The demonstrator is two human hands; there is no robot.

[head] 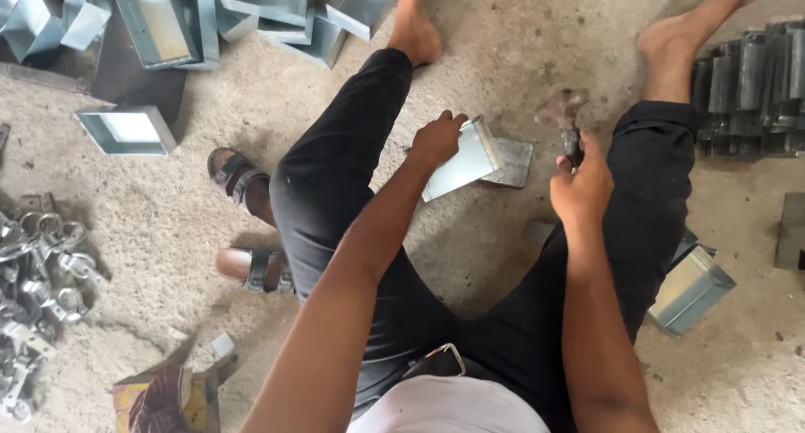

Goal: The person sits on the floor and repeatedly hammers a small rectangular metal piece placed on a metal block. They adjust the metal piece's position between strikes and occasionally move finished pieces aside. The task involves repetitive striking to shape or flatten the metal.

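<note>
The person sat on the concrete floor [503, 56] with legs spread, and both hands worked between the knees. The left hand [436, 140] gripped a folded sheet-metal piece [463, 160], thumb and fingers closed over its upper left edge, holding it tilted. That piece rested against a flat dark metal plate [511, 162], which lay on the floor just to its right and was partly covered by it.

The right hand [581, 190] was just right of the plate, fingers wrapped tight round the handle of a hammer [567, 119]. The hammer head was blurred, above and right of the plate; whether it touched anything could not be told.

Left of the sheet-metal piece, beyond the left thigh, lay a pair of sandals [247, 223], one above the other. Further left and up stood a single open metal box [130, 129], and above that, along the top edge of the view, a heap of similar metal boxes [218, 14]. A pile of small metal clamps [38, 265] lay well to the left of the sandals.

Right of the plate, behind the right thigh, another folded metal box [692, 289] lay on the floor. A stack of dark metal parts [750, 85] sat at the far right, just beside the right foot [671, 39].
</note>
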